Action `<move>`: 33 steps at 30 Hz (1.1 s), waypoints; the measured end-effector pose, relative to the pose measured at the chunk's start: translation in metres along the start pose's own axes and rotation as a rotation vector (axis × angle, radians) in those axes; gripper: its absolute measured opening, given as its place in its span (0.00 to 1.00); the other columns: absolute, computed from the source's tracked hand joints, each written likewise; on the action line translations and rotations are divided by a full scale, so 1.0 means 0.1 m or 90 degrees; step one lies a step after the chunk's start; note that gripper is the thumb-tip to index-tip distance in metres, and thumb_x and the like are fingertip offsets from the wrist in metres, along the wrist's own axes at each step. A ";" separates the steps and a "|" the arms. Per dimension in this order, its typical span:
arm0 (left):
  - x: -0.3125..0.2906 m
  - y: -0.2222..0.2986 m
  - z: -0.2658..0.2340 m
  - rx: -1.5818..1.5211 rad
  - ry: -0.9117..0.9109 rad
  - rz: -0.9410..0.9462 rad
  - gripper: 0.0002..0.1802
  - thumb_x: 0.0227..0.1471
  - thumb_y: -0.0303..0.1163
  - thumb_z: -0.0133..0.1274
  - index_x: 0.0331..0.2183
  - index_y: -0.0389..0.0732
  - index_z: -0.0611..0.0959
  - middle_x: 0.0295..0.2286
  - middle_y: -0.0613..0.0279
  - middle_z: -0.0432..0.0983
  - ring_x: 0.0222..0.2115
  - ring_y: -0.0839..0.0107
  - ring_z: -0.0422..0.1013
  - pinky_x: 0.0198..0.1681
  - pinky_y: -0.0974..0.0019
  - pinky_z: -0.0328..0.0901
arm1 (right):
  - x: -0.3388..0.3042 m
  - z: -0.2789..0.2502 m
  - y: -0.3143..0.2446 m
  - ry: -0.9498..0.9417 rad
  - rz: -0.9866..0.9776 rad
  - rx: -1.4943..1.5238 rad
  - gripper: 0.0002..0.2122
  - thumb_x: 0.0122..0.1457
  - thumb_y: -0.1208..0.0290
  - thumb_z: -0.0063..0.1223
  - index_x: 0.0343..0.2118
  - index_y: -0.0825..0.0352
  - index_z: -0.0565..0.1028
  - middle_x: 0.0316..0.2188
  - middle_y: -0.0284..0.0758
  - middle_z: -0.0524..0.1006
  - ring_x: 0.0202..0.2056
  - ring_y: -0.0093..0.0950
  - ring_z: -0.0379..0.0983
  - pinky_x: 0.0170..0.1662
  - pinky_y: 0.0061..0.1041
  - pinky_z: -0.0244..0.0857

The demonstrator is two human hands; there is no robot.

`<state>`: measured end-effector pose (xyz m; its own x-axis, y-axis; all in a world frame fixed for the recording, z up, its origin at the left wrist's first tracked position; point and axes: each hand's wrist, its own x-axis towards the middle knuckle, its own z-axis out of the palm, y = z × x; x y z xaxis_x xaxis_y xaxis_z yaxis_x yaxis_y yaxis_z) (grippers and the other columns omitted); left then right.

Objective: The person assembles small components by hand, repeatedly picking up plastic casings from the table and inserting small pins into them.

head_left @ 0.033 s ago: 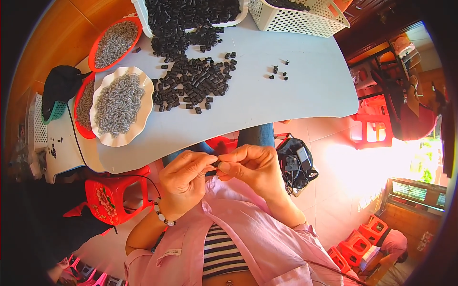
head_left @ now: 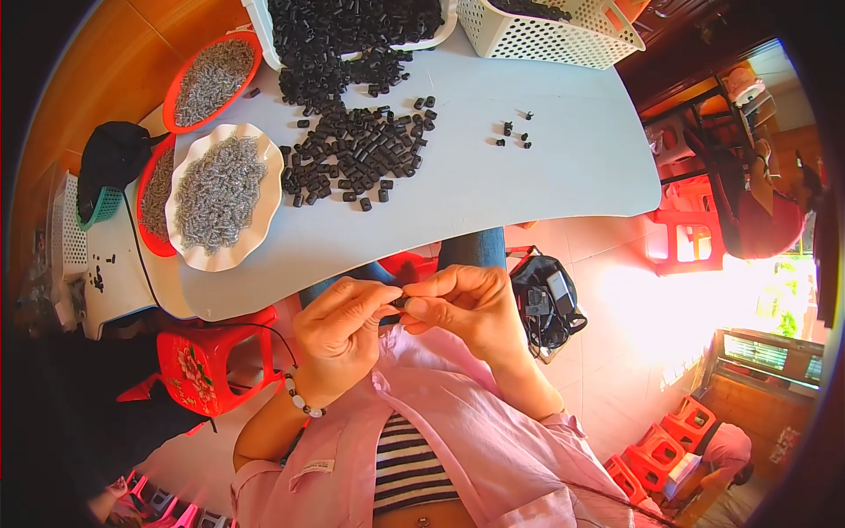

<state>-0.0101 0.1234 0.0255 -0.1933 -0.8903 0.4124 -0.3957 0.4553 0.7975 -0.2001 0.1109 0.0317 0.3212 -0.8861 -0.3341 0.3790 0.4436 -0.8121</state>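
Note:
Just beyond the near table edge, above my lap, my left hand (head_left: 341,327) and my right hand (head_left: 462,308) meet fingertip to fingertip. Thumb and forefinger of each are pinched on one small black part (head_left: 400,302), mostly covered by the fingers. A loose pile of short black cylindrical parts (head_left: 356,154) lies on the grey table (head_left: 528,189), in front of my hands. Left of it, a scalloped white plate (head_left: 271,204) holds a heap of small silvery metal pieces (head_left: 220,195), probably screws or springs. Several small dark assembled-looking pieces (head_left: 508,128) lie farther right on the tabletop.
Red bowls (head_left: 172,99) of metal pieces stand at the left. A white bin (head_left: 447,33) of black parts and a perforated white basket (head_left: 546,40) sit at the far edge. A red stool (head_left: 189,374) is at left, a black bag (head_left: 546,304) on the floor at right.

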 end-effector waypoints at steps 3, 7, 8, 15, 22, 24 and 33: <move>0.04 0.03 -0.01 -0.026 0.010 -0.020 0.17 0.48 0.10 0.55 0.40 0.34 0.85 0.32 0.56 0.80 0.29 0.68 0.77 0.32 0.71 0.74 | -0.01 -0.04 0.02 -0.015 -0.004 0.042 0.06 0.57 0.82 0.60 0.38 0.74 0.80 0.31 0.42 0.82 0.34 0.29 0.82 0.39 0.25 0.79; 0.01 0.03 0.00 -0.038 0.018 -0.017 0.14 0.50 0.11 0.55 0.39 0.34 0.85 0.33 0.56 0.80 0.30 0.69 0.78 0.33 0.72 0.75 | -0.04 -0.08 0.07 -0.040 -0.011 0.058 0.08 0.59 0.80 0.59 0.40 0.76 0.79 0.34 0.41 0.82 0.35 0.27 0.81 0.41 0.24 0.78; 0.00 0.04 0.00 -0.038 0.016 -0.017 0.14 0.50 0.11 0.55 0.39 0.34 0.85 0.33 0.56 0.80 0.30 0.69 0.78 0.33 0.72 0.75 | -0.04 -0.08 0.09 -0.039 -0.017 0.052 0.08 0.59 0.80 0.59 0.40 0.76 0.79 0.34 0.41 0.82 0.35 0.27 0.81 0.41 0.24 0.78; -0.06 0.01 0.05 -0.038 0.031 -0.053 0.09 0.51 0.20 0.61 0.37 0.37 0.86 0.29 0.58 0.80 0.27 0.69 0.75 0.30 0.71 0.70 | -0.05 -0.08 0.12 -0.009 -0.017 -0.008 0.07 0.59 0.82 0.59 0.39 0.75 0.79 0.33 0.40 0.82 0.34 0.27 0.81 0.40 0.24 0.78; -0.06 0.00 0.04 -0.047 0.003 -0.024 0.14 0.48 0.11 0.56 0.37 0.35 0.86 0.31 0.56 0.80 0.28 0.68 0.77 0.30 0.71 0.75 | -0.07 -0.08 0.10 0.003 -0.019 -0.016 0.05 0.58 0.83 0.60 0.37 0.75 0.79 0.32 0.39 0.82 0.31 0.26 0.81 0.37 0.21 0.77; -0.06 -0.01 0.03 -0.045 -0.007 -0.013 0.16 0.46 0.10 0.55 0.37 0.34 0.86 0.31 0.56 0.80 0.29 0.68 0.77 0.30 0.71 0.75 | -0.07 -0.09 0.08 -0.008 0.001 -0.017 0.04 0.57 0.83 0.60 0.35 0.75 0.78 0.31 0.39 0.82 0.31 0.25 0.81 0.35 0.21 0.77; -0.10 -0.02 0.03 -0.006 -0.024 0.026 0.22 0.37 0.04 0.53 0.38 0.31 0.84 0.32 0.55 0.80 0.29 0.64 0.77 0.31 0.68 0.75 | -0.08 -0.05 0.00 -0.021 0.020 -0.081 0.01 0.58 0.83 0.59 0.31 0.74 0.78 0.30 0.38 0.81 0.30 0.22 0.80 0.34 0.21 0.78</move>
<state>-0.0105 0.1316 0.0184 -0.2429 -0.8704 0.4283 -0.3785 0.4916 0.7843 -0.2070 0.1168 0.0320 0.3598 -0.8663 -0.3465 0.2552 0.4485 -0.8566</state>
